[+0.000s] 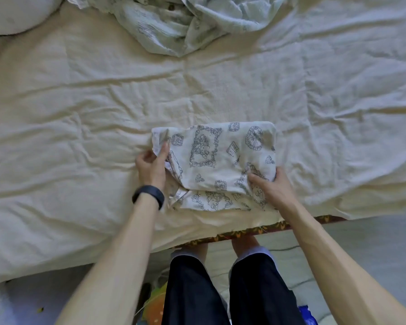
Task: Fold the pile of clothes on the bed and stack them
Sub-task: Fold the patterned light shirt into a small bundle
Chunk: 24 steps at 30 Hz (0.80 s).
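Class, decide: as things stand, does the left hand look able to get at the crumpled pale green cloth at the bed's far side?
Probably not at once: the left hand pinches the printed cloth; the crumpled cloth lies across bare sheet, unobstructed.

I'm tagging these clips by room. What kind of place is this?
Probably a bedroom: a bed with a rumpled cream sheet fills the view, a pillow lies at its far left corner, and the left hand and right hand hold a printed garment, with crumpled clothes beyond.

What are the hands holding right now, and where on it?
Both hold the printed garment: left hand pinches its left edge, right hand its near right corner.
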Tool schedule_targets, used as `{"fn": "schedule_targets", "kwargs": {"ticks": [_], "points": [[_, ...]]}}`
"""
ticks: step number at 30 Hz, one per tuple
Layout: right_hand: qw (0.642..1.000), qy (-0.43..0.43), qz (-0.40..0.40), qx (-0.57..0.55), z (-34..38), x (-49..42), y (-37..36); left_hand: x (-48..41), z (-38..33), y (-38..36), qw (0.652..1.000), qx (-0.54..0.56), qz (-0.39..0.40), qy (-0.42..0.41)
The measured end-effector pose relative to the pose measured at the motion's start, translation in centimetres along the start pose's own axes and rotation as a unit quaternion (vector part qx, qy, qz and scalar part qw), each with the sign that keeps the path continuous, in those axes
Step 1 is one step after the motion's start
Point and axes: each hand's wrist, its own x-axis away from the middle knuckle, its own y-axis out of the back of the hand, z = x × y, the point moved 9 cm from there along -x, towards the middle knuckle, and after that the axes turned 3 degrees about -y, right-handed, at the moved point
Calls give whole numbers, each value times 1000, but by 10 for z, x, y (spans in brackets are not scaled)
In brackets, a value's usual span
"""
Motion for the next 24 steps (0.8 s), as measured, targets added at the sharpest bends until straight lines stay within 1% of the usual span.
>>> {"fn": "schedule_targets", "kwargs": {"ticks": [2,4,6,7,8,9,10,11,12,13,14,15,16,17,18,19,20,21,22,24], "points": [[999,15,-13,-25,-11,3,11,-25,-18,-10,997,-56,48,-27],[997,42,-60,-31,-20,10,30,-38,-22,-17,987,-132,90,-33],[995,52,-80,-8,-28,20,39,-37,-27,-20,976,-180,105,-68],[995,47,-82,13,-29,23,41,-30,-33,-21,971,-190,99,-102],[994,45,-92,39,-28,26,44,-21,-41,-19,963,-212,74,-151],[990,54,-113,70,-20,29,47,-9,-51,-16,942,-252,31,-219],[981,79,-142,104,-7,31,50,7,-61,-17,905,-306,-18,-297],[968,124,-175,129,15,36,51,28,-69,-23,853,-359,-52,-375],[949,187,-207,148,41,42,46,48,-71,-39,797,-409,-53,-441],[924,254,-230,172,68,46,36,64,-67,-64,743,-455,-16,-491],[894,314,-242,207,92,47,19,77,-56,-94,687,-497,38,-528],[868,355,-237,255,109,43,-1,87,-40,-120,636,-531,88,-553],[848,374,-216,307,115,32,-20,91,-24,-138,600,-555,122,-563],[836,371,-187,358,113,15,-35,88,-11,-149,582,-573,140,-560],[828,353,-160,405,102,-5,-42,78,-1,-153,578,-586,151,-548],[822,334,-143,439,88,-23,-43,66,7,-150,583,-593,156,-533],[819,322,-140,453,76,-37,-39,56,14,-145,584,-601,153,-524],[821,307,-145,458,68,-46,-35,49,16,-139,577,-614,149,-518],[835,287,-150,445,64,-50,-29,45,17,-135,570,-629,148,-508],[883,236,-149,377,57,-47,-19,46,16,-123,569,-658,143,-471]]}}
